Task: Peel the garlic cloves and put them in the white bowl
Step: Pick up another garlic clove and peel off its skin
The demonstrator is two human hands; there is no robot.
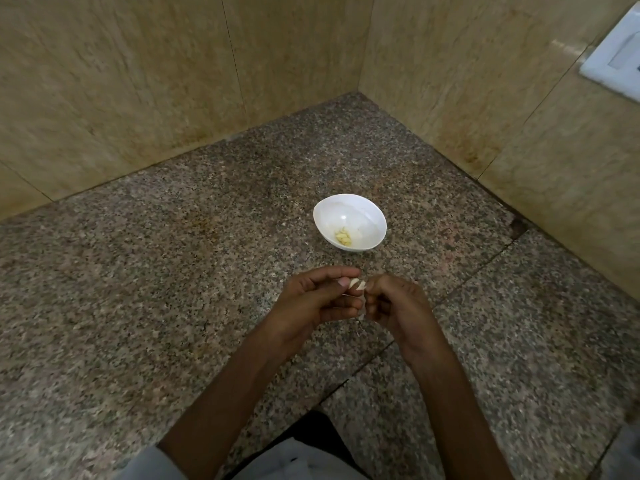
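A white bowl [349, 216] stands on the speckled granite counter [173, 271], with several peeled yellowish garlic cloves [343, 236] lying in its bottom. Just in front of the bowl my two hands meet above the counter. My left hand [313, 299] pinches a whitish garlic clove [357, 284] between thumb and fingers. My right hand [394, 303] has its fingers curled against the same clove from the right. A bit of pale skin shows between the hands lower down.
Beige tiled walls enclose the counter on the far side and the right, meeting in a corner behind the bowl. A white switch plate [616, 57] sits on the right wall. A seam [381, 348] runs across the granite under my right hand.
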